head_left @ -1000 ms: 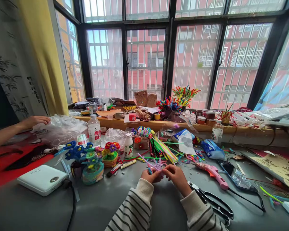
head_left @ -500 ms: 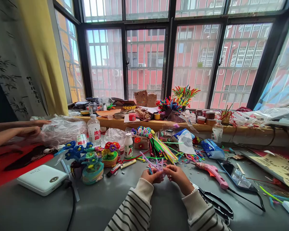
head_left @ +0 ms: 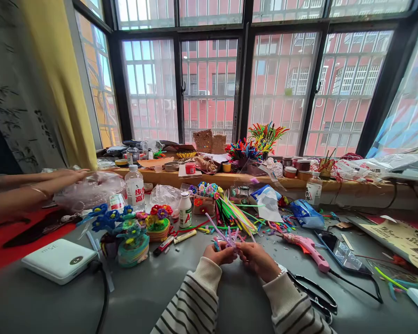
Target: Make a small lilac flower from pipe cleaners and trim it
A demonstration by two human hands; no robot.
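Note:
Purple pipe cleaners point(head_left: 231, 238) fan upward in a small bundle between my two hands, above the grey table. My left hand point(head_left: 220, 254) is closed around the bundle's left side, with a bit of blue showing by its fingers. From the right, my right hand point(head_left: 258, 258) pinches the purple stems, its thumb and fingertips close to the left ones. The exact join at the fingertips is too small to make out. Scissors point(head_left: 315, 292) with black handles lie beside my right wrist, and a pink glue gun point(head_left: 308, 250) rests farther right.
Pipe-cleaner flower pots point(head_left: 133, 250) and a white power bank point(head_left: 59, 260) stand left. Behind my hands are a small white bottle point(head_left: 185, 211) and loose pipe cleaners point(head_left: 235, 215). A phone point(head_left: 344, 253) lies right. Another person's hands point(head_left: 61, 178) touch a plastic bag point(head_left: 94, 192) at left.
My hands stay nearly in place around the purple pipe cleaners, with slight finger movement. At left, the other person's hands have reached farther right over the plastic bag.

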